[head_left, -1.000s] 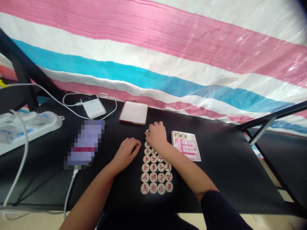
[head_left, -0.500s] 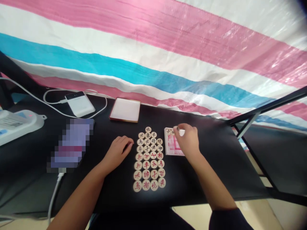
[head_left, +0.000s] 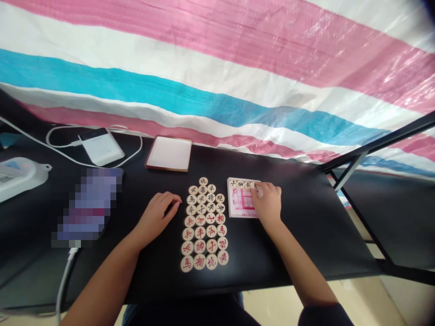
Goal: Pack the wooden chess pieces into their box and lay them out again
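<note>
Round wooden Chinese chess pieces (head_left: 200, 232) lie face up on the black desk in rows, red characters nearer me and black ones farther away. To their right is a shallow white box (head_left: 236, 215) with a folded paper printed in pink lines (head_left: 242, 199) inside. Several black-character pieces (head_left: 240, 184) line the box's far edge. My right hand (head_left: 268, 201) is at the box's far right corner, its fingertips closed on a chess piece that they largely cover. My left hand (head_left: 159, 215) rests on the desk left of the rows, loosely curled and empty, thumb apart from the fingers.
A box lid (head_left: 169, 154) lies inner side up at the back. On the left are a phone (head_left: 90, 203) with a cable, a white power bank (head_left: 103, 148) and a white power strip (head_left: 22, 179). A striped plastic sheet (head_left: 204, 77) hangs behind the desk (head_left: 316, 217).
My right hand has lowered its chess piece into the far right part of the box, beside the other pieces. The whole view has shifted slightly; my left hand stays resting on the desk.
</note>
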Tool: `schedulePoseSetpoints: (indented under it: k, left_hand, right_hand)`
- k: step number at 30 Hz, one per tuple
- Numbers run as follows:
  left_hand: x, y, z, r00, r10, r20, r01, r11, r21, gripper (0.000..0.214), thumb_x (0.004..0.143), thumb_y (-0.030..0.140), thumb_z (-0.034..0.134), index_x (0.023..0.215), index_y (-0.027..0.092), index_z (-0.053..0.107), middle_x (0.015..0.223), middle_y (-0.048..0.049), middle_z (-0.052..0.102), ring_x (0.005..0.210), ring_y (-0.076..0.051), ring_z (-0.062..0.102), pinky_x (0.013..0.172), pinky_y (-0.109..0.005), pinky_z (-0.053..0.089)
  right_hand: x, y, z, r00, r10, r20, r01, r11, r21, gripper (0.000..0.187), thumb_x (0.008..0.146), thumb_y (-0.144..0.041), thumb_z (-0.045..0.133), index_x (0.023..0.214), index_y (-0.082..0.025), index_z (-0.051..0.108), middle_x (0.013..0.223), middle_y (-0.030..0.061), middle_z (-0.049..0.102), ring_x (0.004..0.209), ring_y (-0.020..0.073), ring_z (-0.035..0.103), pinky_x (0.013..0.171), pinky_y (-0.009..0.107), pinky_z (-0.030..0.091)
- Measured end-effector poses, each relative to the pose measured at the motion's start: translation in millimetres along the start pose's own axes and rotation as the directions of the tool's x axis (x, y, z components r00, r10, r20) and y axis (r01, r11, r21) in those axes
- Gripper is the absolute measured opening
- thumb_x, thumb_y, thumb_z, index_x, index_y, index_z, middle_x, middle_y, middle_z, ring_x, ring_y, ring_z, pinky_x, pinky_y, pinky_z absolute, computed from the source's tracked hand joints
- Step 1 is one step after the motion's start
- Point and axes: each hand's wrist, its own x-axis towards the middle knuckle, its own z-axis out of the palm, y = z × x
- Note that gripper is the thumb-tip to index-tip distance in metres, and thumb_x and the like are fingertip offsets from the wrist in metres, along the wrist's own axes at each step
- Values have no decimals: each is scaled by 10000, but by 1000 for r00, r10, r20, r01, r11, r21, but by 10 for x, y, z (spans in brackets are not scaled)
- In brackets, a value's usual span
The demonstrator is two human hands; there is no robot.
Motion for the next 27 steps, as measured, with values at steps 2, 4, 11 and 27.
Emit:
schedulePoseSetpoints:
  k: [2, 4, 11, 27]
  left_hand:
    - [-4, -9, 2, 1000, -3, 4, 3, 1000, -1, 187, 866, 306, 387, 861, 196, 539, 851, -35, 594, 792, -188, 510, 760, -336, 396]
    - [-6, -15, 2, 1000, -5, 11, 5, 1000, -4, 187, 868, 308, 387, 866, 198, 539, 856, -35, 593, 801, -188, 510, 763, -336, 397]
    - [-3, -4, -6, 1000, -9, 15, 9, 1000, -9, 183, 873, 307, 390, 872, 203, 540, 856, -35, 592, 796, -187, 509, 758, -336, 399]
    - [-12, 31, -36, 999, -29, 40, 31, 999, -26, 148, 880, 243, 390, 876, 197, 530, 856, -31, 583, 799, -182, 503, 760, -339, 402]
  right_hand:
    - [-10, 10, 3, 1000, -8, 0, 8, 1000, -5, 295, 797, -284, 443, 965, -157, 649, 958, 101, 608, 832, 232, 429, 766, 345, 344]
    - [-16, 7, 8, 1000, -7, -7, 7, 1000, -13, 308, 807, -296, 437, 977, -160, 655, 952, 97, 611, 831, 232, 415, 763, 338, 352]
    - [-40, 17, 29, 1000, 8, -18, -9, 999, -54, 304, 816, -243, 405, 944, -176, 672, 898, 90, 606, 787, 221, 409, 720, 334, 366]
    - [141, -1432, 70, 941, -206, 268, 195, 978, 69, 290, 798, -376, 486, 903, -127, 590, 889, 132, 603, 866, 276, 469, 736, 382, 345]
